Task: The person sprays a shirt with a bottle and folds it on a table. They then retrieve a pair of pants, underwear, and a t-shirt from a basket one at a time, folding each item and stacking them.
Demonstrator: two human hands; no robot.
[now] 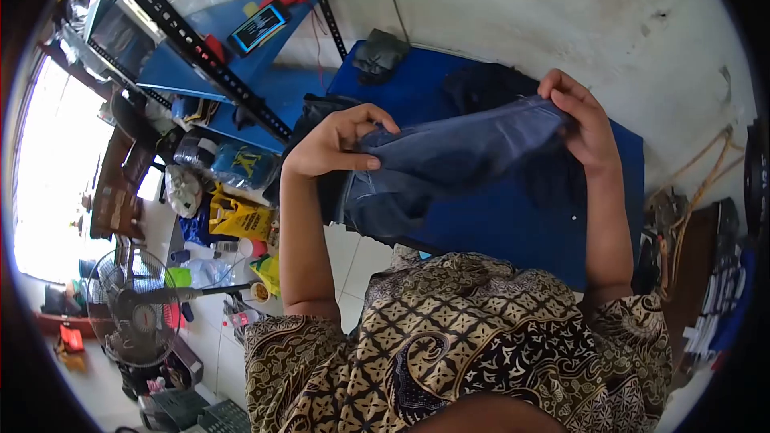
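A dark blue-grey garment is stretched between my two hands above a blue-topped table. My left hand pinches its left end, thumb below and fingers above, and loose cloth hangs beneath. At the upper right corner of the cloth, my right hand grips the edge between thumb and fingers. Behind the garment lies a heap of black cloth, partly hidden. More dark cloth shows behind my left hand at the table's left side.
A folded dark grey cloth sits at the table's far edge by the wall. To the left stands a metal shelf with a lit phone on it. A standing fan, yellow bags and bottles are on the left floor.
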